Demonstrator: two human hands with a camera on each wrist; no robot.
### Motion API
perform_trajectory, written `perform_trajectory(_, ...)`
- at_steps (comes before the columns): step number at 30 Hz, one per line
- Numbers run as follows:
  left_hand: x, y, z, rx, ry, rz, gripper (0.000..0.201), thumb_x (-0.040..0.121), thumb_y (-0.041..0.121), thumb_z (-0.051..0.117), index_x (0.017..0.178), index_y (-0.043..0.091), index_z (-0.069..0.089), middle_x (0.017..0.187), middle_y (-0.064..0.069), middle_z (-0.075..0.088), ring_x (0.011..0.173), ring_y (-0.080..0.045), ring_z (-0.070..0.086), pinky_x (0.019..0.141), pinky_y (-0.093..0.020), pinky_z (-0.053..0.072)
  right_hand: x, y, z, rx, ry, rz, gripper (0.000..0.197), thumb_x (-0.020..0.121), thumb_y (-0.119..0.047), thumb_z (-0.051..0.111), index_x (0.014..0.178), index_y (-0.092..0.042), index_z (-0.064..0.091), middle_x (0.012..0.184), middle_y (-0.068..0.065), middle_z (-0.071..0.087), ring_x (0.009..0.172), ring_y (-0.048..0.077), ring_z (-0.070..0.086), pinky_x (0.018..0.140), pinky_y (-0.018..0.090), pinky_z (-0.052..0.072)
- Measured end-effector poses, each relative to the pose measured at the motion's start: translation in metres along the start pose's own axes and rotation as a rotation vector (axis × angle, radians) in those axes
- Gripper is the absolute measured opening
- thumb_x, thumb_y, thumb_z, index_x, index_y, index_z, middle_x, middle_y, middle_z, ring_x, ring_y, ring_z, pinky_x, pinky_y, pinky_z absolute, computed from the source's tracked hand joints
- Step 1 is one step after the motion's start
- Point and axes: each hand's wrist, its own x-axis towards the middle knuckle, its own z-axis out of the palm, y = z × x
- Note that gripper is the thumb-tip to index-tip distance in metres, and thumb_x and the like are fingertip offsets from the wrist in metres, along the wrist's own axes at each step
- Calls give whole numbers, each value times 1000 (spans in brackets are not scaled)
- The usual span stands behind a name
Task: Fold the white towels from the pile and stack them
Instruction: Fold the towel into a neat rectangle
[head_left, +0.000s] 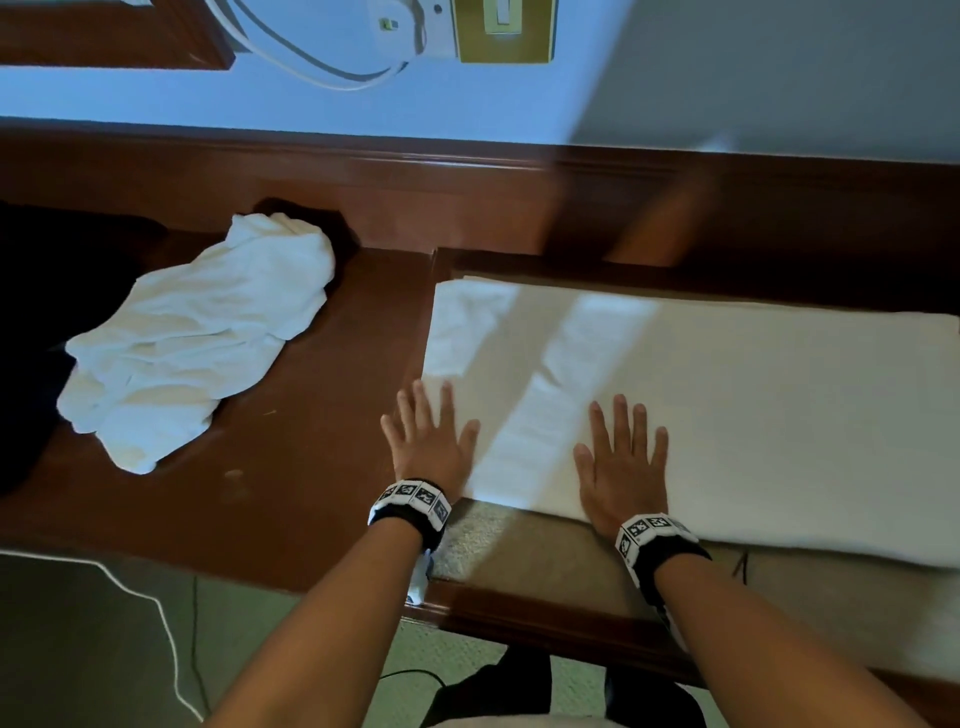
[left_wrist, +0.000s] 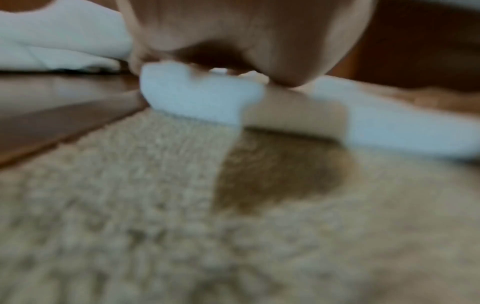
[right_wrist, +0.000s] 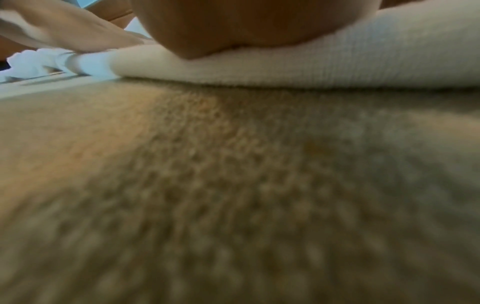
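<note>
A white towel (head_left: 727, 395) lies spread flat on the beige carpeted top (head_left: 524, 545) at the right. My left hand (head_left: 428, 441) presses flat on its near left corner, fingers straight and spread. My right hand (head_left: 623, 462) lies flat on the towel's near edge, fingers straight. The pile of crumpled white towels (head_left: 197, 338) sits on the brown wooden surface at the left, away from both hands. In the left wrist view the palm (left_wrist: 233, 37) rests on the towel's edge (left_wrist: 197, 96). In the right wrist view the palm heel (right_wrist: 233, 26) presses the folded edge (right_wrist: 285, 67).
A brown wooden ledge (head_left: 332, 457) runs under the pile and frames the carpeted top. A wall with a white cable (head_left: 322, 67) and a switch plate (head_left: 504, 31) stands behind. A dark object (head_left: 47, 312) lies at far left. A white cord (head_left: 156, 613) trails on the floor.
</note>
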Motion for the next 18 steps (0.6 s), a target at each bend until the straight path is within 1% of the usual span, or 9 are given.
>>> perform_trajectory(2,-14,0,-13,-97,0,-193,70,105,58,24,162,18,14,163,-20,24,148,-37,28,114,-57,29,-1,-1,-1,9,2,0,64,102,-53,4,160,-30,-9,168,4,-16,154,26,-17,123,56,-6)
perform_trajectory(3,-22,0,-18,-119,20,-261,66,105,56,29,156,15,26,152,-18,37,137,-35,39,107,-53,36,-1,-1,-1,9,3,-1,64,102,-53,3,160,-30,-10,168,4,-16,154,26,-16,123,56,-7)
perform_trajectory(4,-31,0,-22,-126,31,-310,62,104,55,32,149,13,34,143,-16,44,127,-33,45,101,-49,40,-1,-2,-2,7,3,-1,64,102,-53,3,160,-30,-10,168,4,-16,154,27,-16,123,56,-7)
perform_trajectory(6,-43,0,-26,-176,3,-379,58,103,56,35,139,10,42,135,-15,48,119,-31,49,96,-48,42,0,-3,-4,4,-2,1,65,101,-53,4,160,-30,-11,168,4,-15,155,27,-15,123,56,-7)
perform_trajectory(8,-48,0,-26,-283,-56,-436,65,103,58,37,143,7,37,139,-17,47,124,-34,50,97,-49,44,0,-3,-5,1,-23,5,65,101,-53,4,160,-30,-11,168,4,-16,155,27,-15,123,56,-8)
perform_trajectory(11,-46,0,-26,-441,-123,-512,81,99,61,45,153,3,25,150,-19,43,133,-37,48,104,-52,44,1,-3,-6,-2,-47,6,66,99,-53,2,159,-31,-13,167,3,-19,154,26,-18,122,55,-10)
perform_trajectory(13,-42,-2,-25,-487,-137,-542,84,97,61,51,153,3,27,151,-18,44,136,-38,47,108,-53,43,2,-3,-7,-2,-62,10,66,98,-54,0,158,-32,-16,167,3,-21,153,26,-20,122,54,-13)
perform_trajectory(15,-39,-6,-22,-570,-150,-534,77,94,59,55,147,6,38,147,-16,50,134,-37,49,109,-54,42,2,-3,-8,1,-79,13,66,97,-55,-1,157,-33,-18,166,2,-24,153,25,-23,121,52,-15)
perform_trajectory(18,-39,-8,-23,-735,-92,-437,53,84,58,57,123,23,63,126,-7,66,121,-33,58,104,-52,46,4,-3,-12,16,-129,17,66,98,-55,0,157,-35,-19,165,-1,-28,151,22,-27,120,51,-18)
